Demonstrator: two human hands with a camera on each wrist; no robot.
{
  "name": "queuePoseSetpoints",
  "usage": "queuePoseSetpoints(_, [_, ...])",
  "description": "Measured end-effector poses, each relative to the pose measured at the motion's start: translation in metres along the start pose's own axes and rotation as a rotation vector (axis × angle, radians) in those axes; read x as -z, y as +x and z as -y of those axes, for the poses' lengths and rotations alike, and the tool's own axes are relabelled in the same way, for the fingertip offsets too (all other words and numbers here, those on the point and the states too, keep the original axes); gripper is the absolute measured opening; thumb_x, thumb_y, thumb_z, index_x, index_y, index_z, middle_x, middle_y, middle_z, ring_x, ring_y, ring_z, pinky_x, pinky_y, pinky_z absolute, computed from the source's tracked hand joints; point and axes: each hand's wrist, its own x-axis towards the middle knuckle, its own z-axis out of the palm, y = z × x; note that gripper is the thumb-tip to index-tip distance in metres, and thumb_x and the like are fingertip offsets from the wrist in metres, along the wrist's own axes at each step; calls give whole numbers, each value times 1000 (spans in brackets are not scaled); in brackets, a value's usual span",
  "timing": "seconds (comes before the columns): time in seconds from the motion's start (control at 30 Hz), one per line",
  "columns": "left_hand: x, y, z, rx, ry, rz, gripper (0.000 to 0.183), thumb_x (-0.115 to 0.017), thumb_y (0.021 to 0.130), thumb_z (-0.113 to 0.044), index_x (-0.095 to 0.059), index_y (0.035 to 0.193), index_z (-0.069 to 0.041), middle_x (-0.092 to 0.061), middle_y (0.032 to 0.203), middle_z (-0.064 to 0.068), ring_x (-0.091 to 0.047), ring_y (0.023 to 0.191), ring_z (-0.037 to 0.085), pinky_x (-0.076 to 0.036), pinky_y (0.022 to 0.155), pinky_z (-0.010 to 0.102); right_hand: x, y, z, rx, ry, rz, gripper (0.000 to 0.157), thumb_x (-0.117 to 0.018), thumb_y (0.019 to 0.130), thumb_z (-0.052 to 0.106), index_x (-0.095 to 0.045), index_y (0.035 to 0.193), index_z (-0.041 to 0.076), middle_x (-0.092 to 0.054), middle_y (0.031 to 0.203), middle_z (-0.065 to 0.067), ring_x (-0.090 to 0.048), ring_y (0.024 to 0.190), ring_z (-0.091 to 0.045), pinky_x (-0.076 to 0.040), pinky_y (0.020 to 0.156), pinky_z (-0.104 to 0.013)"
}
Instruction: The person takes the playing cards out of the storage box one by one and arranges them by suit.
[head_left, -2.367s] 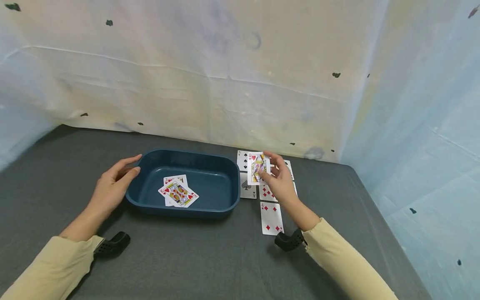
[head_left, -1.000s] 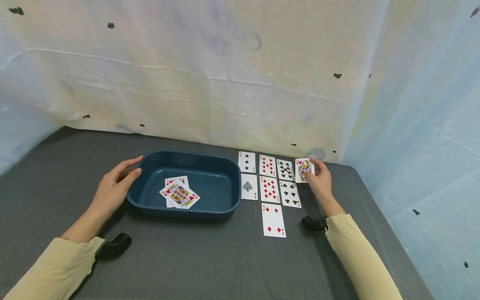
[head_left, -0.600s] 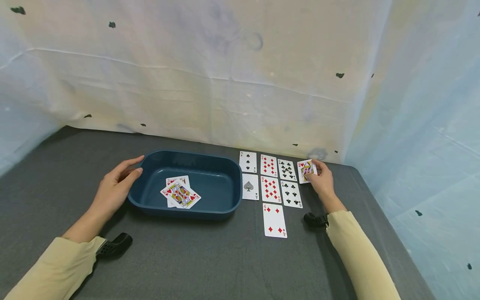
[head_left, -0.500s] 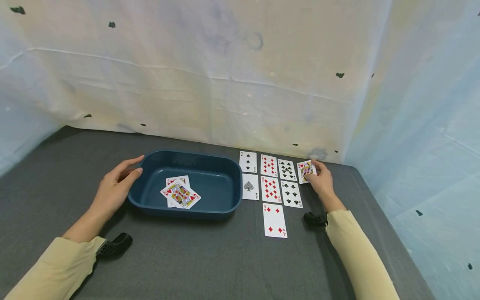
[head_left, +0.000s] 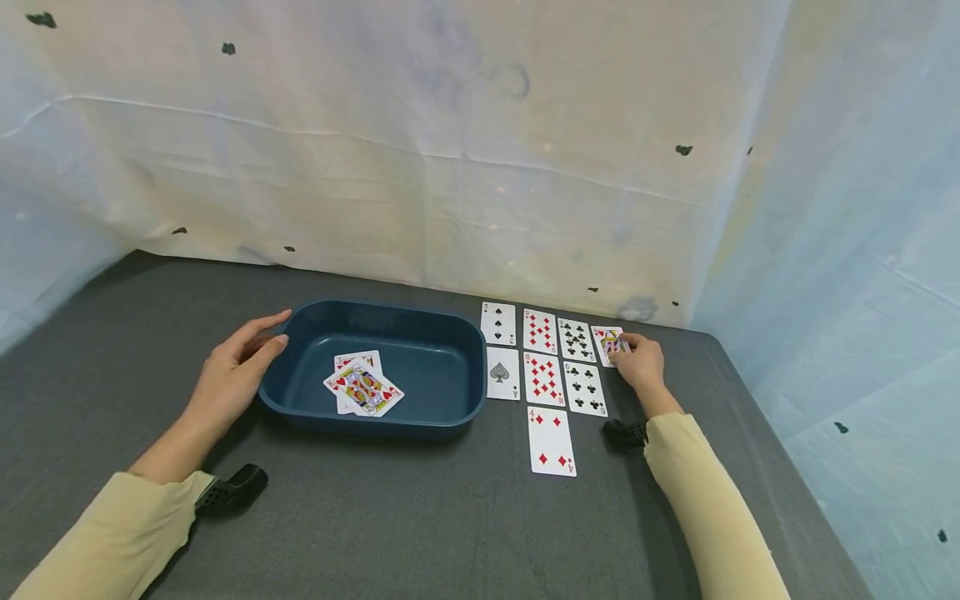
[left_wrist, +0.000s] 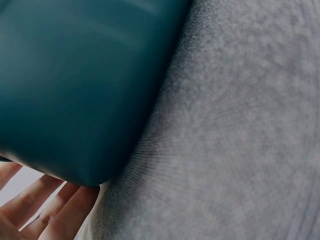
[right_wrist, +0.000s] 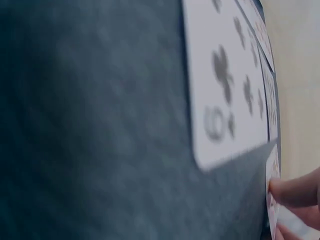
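Right hand (head_left: 640,362): thumb on face card (head_left: 609,343), surface's (head_left: 375,517) back edge, right of centre (pinched or pressed: cannot tell). Thumb drag could skew adjacent club card (head_left: 577,340). Left hand (head_left: 228,375): fingers loose, touching tray (head_left: 375,427).

Face-up court card (head_left: 606,340) well right of blue tray (head_left: 438,375)

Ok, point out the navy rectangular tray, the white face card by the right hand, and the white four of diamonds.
Tray (head_left: 435,367): head view, bare floor.
Face card (head_left: 608,339): head view, printed figure.
Four of diamonds (head_left: 551,441): head view, blank centre.
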Motion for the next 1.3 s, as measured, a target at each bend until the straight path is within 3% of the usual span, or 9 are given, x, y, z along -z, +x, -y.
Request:
queuePoseSetpoints(0.23, [1,-1,-1,-8,-4,6,52,-41,102,-41,-35,150,-19,-46,139,30,-44,124,46,-38,91,62,0,-7,10,-57,-98,3,45,-50,87,11,-57,129,-2,-43,135,-33,-36,122,-48,-29,103,-54])
queuePoseSetpoints(0.37, [1,-2,-1,-11,2,10,53,-40,102,-41,-35,150,-19,-46,139,30,-44,123,47,-38,91,63,1,-10,16,-31,-121,2,43,-48,90,13,-56,129,-4,-43,132,-34,-35,122,-48,-29,102,-54])
queuePoseSetpoints(0.6, [0,-1,-1,-19,4,8,52,-41,102,-41,-35,149,-18,-47,138,30,-45,123,46,-38,90,62,-6,-17,39,23,88,-62,39,-51,97,22,-57,127,-1,-42,139,-29,-31,131,-46,-28,106,-53])
queuePoseSetpoints(0.67, [1,-2,-1,-22,7,6,52,-40,102,-41,-36,149,-18,-47,138,30,-45,122,46,-38,90,62,-9,-20,50,32,137,-62,39,-52,97,23,-57,127,0,-45,139,-26,-39,129,-43,-35,104,-51])
queuePoseSetpoints(0.83, [1,-3,-2,-20,7,5,53,-40,102,-41,-35,149,-18,-47,138,30,-45,123,47,-38,91,63,-15,-32,78,42,271,-8,37,-53,97,24,-59,126,3,-51,136,-20,-49,125,-35,-42,99,-47])
queuePoseSetpoints(1.0, [2,-2,-2,-16,3,10,53,-40,102,-41,-35,149,-18,-47,139,30,-44,124,46,-38,91,62,-21,-45,101,77,409,22,34,-56,95,23,-61,123,4,-56,128,-17,-48,126,-32,-42,100,-45])
queuePoseSetpoints(1.3, [2,-1,-1,-8,3,10,53,-40,102,-42,-35,149,-19,-47,138,29,-45,123,45,-38,91,61,-32,-71,133,174,524,80,30,-60,94,20,-63,118,2,-59,122,-16,-52,116,-28,-44,95,-41])
